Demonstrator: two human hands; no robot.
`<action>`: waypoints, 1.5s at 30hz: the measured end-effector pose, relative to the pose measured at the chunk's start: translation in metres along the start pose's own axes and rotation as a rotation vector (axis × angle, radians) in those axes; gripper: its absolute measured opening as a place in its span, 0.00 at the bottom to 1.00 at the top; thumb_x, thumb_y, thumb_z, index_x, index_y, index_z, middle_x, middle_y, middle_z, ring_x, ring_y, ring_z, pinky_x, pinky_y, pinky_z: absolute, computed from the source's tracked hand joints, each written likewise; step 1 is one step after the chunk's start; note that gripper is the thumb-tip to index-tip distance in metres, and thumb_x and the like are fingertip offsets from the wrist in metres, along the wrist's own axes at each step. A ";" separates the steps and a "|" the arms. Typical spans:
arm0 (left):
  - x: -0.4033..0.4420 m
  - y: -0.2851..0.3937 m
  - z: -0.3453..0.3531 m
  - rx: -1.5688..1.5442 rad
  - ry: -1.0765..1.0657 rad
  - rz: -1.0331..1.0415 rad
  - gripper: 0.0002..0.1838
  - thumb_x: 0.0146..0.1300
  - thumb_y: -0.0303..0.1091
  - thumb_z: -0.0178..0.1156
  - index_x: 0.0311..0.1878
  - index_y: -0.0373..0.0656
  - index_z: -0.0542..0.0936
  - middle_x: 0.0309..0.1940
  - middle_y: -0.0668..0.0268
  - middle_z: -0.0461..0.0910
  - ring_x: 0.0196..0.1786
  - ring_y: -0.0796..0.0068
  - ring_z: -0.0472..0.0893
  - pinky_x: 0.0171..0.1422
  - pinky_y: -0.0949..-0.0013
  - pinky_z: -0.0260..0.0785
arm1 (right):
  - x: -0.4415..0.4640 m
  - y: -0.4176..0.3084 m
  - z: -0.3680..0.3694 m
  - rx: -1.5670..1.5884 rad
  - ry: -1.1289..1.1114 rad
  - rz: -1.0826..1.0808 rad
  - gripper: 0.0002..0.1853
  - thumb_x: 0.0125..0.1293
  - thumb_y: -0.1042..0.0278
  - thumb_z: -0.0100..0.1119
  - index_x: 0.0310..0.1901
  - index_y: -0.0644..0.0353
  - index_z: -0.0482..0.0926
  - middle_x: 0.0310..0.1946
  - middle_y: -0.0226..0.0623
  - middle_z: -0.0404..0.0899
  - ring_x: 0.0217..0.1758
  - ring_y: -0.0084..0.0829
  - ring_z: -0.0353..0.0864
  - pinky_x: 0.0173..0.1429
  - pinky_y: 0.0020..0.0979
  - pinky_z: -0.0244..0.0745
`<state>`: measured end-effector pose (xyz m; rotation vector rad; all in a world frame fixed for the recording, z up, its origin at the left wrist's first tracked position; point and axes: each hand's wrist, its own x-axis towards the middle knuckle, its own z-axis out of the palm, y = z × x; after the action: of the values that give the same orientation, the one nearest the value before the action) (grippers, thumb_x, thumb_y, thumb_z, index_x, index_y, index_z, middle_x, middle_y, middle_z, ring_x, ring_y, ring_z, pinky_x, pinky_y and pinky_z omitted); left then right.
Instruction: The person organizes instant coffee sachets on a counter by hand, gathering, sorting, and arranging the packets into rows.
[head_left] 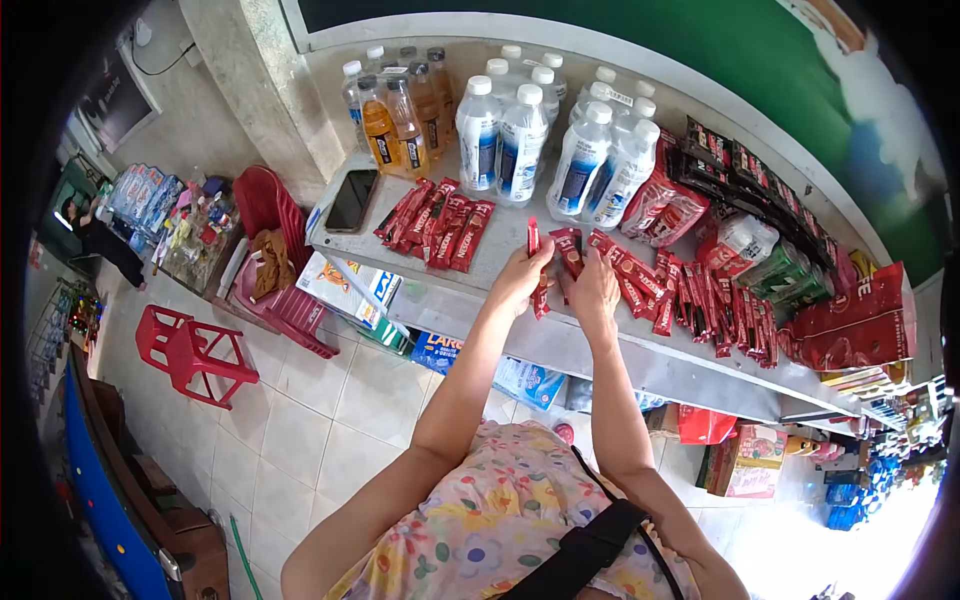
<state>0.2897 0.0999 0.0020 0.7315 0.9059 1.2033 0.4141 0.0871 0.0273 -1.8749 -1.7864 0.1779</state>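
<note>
My left hand (pixel 521 274) is closed around a red coffee stick (pixel 533 236), held upright above the front of the grey shelf (pixel 440 285). Close beside it, my right hand (pixel 596 292) has its fingers on another red coffee stick (pixel 569 247); its fingertips are partly hidden, so I cannot make out a firm grip. Left of my hands lies a neat group of red coffee sticks (pixel 436 225) in rows. To the right, more loose coffee sticks (pixel 630 268) spread along the shelf, with a denser row (pixel 722 305) further on.
A phone (pixel 352 201) lies at the shelf's left end. Behind stand amber drink bottles (pixel 400 120) and shrink-wrapped white-capped bottles (pixel 522 140). Black packets (pixel 745 175) and a red bag (pixel 855 325) fill the right. A red stool (pixel 195 355) stands on the tiled floor; a person (pixel 105 240) is far left.
</note>
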 end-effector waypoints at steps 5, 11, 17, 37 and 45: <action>-0.013 0.004 0.028 -0.232 0.104 0.003 0.15 0.63 0.46 0.55 0.43 0.44 0.74 0.29 0.71 0.76 0.29 0.80 0.74 0.33 0.74 0.67 | 0.003 0.018 -0.004 0.483 -0.073 -0.068 0.20 0.47 0.69 0.65 0.43 0.65 0.76 0.33 0.45 0.81 0.36 0.35 0.81 0.42 0.31 0.74; -0.018 -0.001 0.036 -0.262 0.163 0.123 0.14 0.60 0.33 0.59 0.47 0.42 0.71 0.32 0.68 0.76 0.33 0.78 0.77 0.34 0.71 0.71 | -0.003 0.013 -0.016 0.727 -0.205 -0.191 0.19 0.49 0.67 0.63 0.44 0.66 0.76 0.32 0.47 0.81 0.35 0.36 0.82 0.41 0.31 0.74; -0.034 0.021 0.011 -0.487 0.221 0.160 0.15 0.54 0.27 0.63 0.44 0.39 0.72 0.34 0.58 0.79 0.33 0.65 0.81 0.36 0.66 0.76 | 0.008 0.010 -0.061 0.767 -0.407 -0.163 0.17 0.52 0.69 0.62 0.43 0.68 0.77 0.36 0.45 0.80 0.38 0.32 0.80 0.42 0.29 0.74; -0.042 0.076 -0.120 0.440 0.563 0.522 0.19 0.54 0.31 0.65 0.48 0.39 0.74 0.36 0.68 0.79 0.37 0.81 0.76 0.43 0.75 0.68 | 0.032 0.080 -0.037 0.033 0.102 -0.245 0.17 0.48 0.71 0.64 0.42 0.60 0.75 0.37 0.42 0.78 0.43 0.45 0.74 0.46 0.42 0.69; -0.052 0.069 -0.115 0.753 0.903 0.610 0.19 0.54 0.31 0.63 0.48 0.36 0.72 0.35 0.63 0.79 0.37 0.75 0.75 0.46 0.71 0.66 | 0.047 0.085 -0.045 0.200 0.219 -0.333 0.15 0.52 0.75 0.58 0.43 0.61 0.72 0.28 0.51 0.77 0.31 0.48 0.78 0.36 0.39 0.71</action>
<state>0.1507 0.0648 0.0182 1.1260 2.0526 1.7972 0.5152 0.1210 0.0381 -1.3805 -1.8226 0.0250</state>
